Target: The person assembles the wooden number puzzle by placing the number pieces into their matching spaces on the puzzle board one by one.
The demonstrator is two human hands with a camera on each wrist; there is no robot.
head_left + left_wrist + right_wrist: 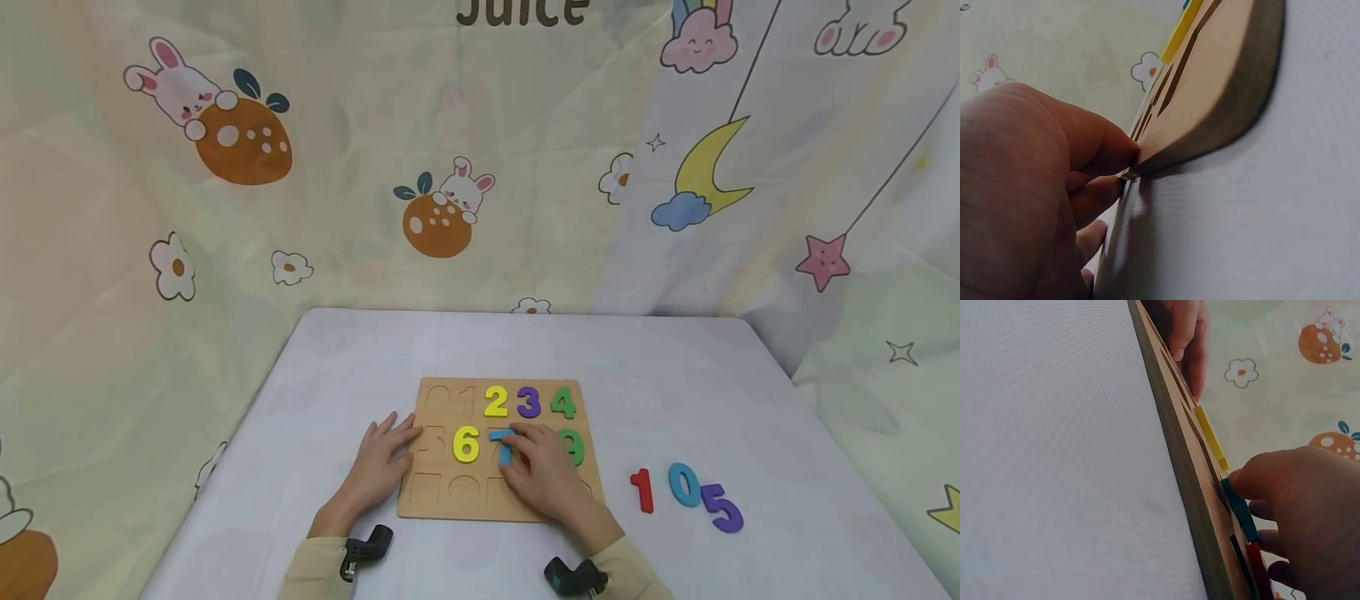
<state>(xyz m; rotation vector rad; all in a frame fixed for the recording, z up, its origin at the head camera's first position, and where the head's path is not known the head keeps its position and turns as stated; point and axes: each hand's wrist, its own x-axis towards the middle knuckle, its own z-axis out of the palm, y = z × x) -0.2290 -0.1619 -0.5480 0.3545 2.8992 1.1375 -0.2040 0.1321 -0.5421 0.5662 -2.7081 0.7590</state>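
A wooden number board (pixel 411 500) lies on the white table. My right hand (pixel 543 471) pinches a blue number 7 (pixel 505 454) between thumb and fingers, at the board's middle row. In the right wrist view the blue 7 (pixel 1241 509) stands a little above the board surface, beside a red piece (pixel 1260 569) that my hand hides in the head view. My left hand (pixel 375 467) rests against the board's left edge, thumb and fingertips touching it, fingers loosely extended. A yellow 6 (pixel 466 445) sits left of the 7; a green 9 (pixel 576 447) is partly covered by my right hand.
Yellow 2 (pixel 496 402), purple 3 (pixel 528 402) and green 4 (pixel 563 403) sit in the back row. Right of the board lie a red 1 (pixel 642 491), a blue 0 (pixel 684 484) and a purple 5 (pixel 722 508). A printed curtain (pixel 360 125) hangs behind the table.
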